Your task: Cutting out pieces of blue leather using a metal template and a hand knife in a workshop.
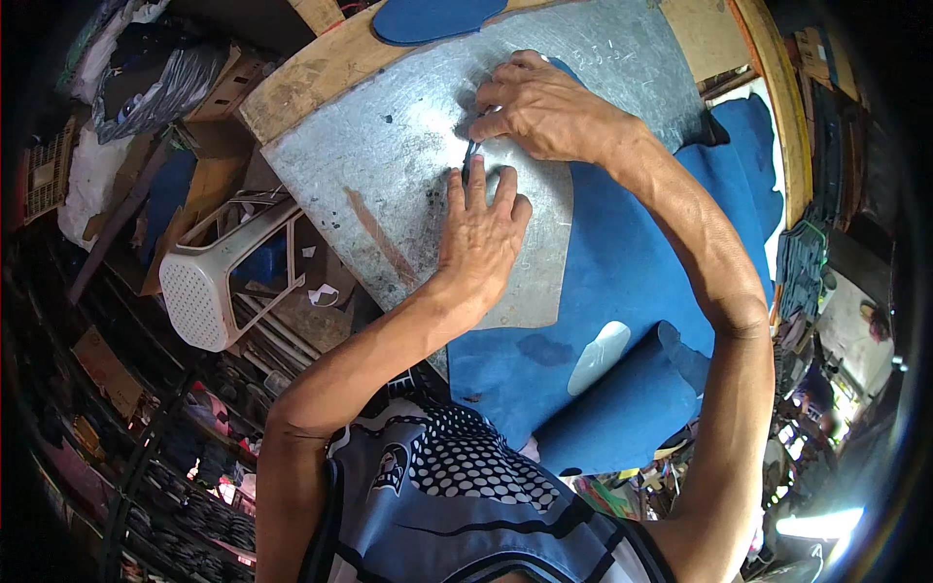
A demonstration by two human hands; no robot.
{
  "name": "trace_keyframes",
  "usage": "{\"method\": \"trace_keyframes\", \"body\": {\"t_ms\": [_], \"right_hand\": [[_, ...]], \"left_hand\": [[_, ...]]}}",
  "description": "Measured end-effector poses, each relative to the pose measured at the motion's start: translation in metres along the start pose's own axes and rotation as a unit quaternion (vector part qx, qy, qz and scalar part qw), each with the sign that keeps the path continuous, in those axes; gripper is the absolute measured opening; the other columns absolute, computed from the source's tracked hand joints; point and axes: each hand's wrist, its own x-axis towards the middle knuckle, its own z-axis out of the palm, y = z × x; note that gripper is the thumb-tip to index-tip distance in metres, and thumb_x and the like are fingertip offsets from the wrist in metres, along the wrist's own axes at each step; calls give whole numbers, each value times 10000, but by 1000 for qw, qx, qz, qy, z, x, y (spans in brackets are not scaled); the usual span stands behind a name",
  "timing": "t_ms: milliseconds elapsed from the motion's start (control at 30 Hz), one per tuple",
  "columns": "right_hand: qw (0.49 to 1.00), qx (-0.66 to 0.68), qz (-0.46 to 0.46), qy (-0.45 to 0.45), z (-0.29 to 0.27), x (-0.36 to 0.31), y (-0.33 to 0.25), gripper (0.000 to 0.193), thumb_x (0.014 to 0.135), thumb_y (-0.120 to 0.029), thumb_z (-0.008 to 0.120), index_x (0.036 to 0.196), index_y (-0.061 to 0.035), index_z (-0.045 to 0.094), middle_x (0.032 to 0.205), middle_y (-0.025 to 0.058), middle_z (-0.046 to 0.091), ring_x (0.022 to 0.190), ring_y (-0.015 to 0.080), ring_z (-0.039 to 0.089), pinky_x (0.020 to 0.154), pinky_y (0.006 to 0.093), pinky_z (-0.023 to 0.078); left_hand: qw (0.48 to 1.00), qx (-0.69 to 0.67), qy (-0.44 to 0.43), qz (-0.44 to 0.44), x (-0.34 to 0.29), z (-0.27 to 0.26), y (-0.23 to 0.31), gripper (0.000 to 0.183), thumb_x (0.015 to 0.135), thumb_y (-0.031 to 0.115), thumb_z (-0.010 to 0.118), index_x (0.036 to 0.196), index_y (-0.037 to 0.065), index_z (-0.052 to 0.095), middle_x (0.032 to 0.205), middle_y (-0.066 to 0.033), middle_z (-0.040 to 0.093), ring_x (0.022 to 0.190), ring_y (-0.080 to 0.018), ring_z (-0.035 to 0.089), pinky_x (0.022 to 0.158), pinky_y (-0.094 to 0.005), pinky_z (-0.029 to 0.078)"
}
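Note:
My left hand lies on a grey metal sheet with its fingers apart. Its fingertips touch the near end of a small, thin dark strip. At the strip's far end my right hand is curled, thumb and fingers drawn together; whatever they hold is mostly hidden. A large blue sheet of material spreads under my right forearm, its near part folded over. One pale rounded patch, perhaps a cut-out hole, shows in it.
A blue rounded cut piece lies at the table's far wooden edge. To the left a white plastic stool lies tipped over, near cardboard and bags. Stacked dark pieces stand on the right beyond the wooden rim.

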Motion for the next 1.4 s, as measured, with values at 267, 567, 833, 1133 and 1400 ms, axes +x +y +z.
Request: {"method": "trace_keyframes", "body": {"t_ms": [267,567,833,1133,1400], "right_hand": [[1000,-2,10,-16,-3,0,8,251,829,-103,665,1044,-190,761,1037,3,676,1083,199,579,1065,395,376],[999,13,30,-21,-5,-1,16,222,830,-141,680,1033,-184,759,947,-5,649,1010,189,587,1040,387,393],[1000,6,18,13,-1,-6,20,233,822,-142,695,1038,-202,756,915,-11,627,975,187,587,996,373,408],[999,-22,24,-13,-2,-8,23,241,903,-232,647,1120,-283,741,1063,-24,658,1030,154,580,960,356,389],[1000,-14,18,-4,-1,-11,29,248,906,-195,626,1116,-244,747,1110,-30,672,1021,145,584,943,341,390]], "left_hand": [[1000,-11,12,12,-1,2,-1,683,724,327,845,1290,59,572,1445,-197,385,1389,-482,300,1088,-582,324],[1000,-16,22,11,-2,3,-3,683,719,334,847,1284,58,581,1441,-189,391,1386,-473,310,1065,-561,352],[1000,-2,-6,12,4,-1,1,720,702,357,855,1302,75,572,1431,-185,399,1379,-448,320,1054,-525,366],[998,66,8,-2,17,-4,-6,981,664,475,862,1448,80,424,1527,-240,298,1413,-419,281,1099,-484,302],[998,37,-54,9,15,-21,-8,979,681,498,843,1462,90,414,1524,-242,309,1423,-414,279,1087,-494,311]]}}
